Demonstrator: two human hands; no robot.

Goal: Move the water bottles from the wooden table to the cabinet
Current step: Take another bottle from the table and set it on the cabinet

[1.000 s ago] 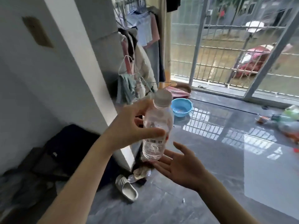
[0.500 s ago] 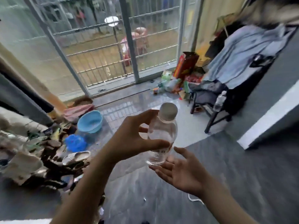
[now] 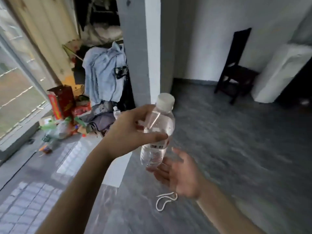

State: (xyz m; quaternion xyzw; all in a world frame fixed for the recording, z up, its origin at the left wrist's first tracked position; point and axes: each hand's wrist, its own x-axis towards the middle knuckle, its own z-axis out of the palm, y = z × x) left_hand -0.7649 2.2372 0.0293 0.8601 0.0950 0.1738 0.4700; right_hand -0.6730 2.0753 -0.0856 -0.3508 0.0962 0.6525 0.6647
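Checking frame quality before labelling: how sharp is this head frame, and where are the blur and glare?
Head view: the water bottle and gripping left hand are fairly sharp; the open right hand under the bottle's base is smeared, and the grey floor streaks with motion blur; window light glares off the floor at lower left; the wide lens bends the pillar.

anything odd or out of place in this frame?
Bottle looks fine: capped, upright, gripped by the left hand, right hand open beneath. Odd bits: a loose white cord on the floor, and litter heaped by the window.
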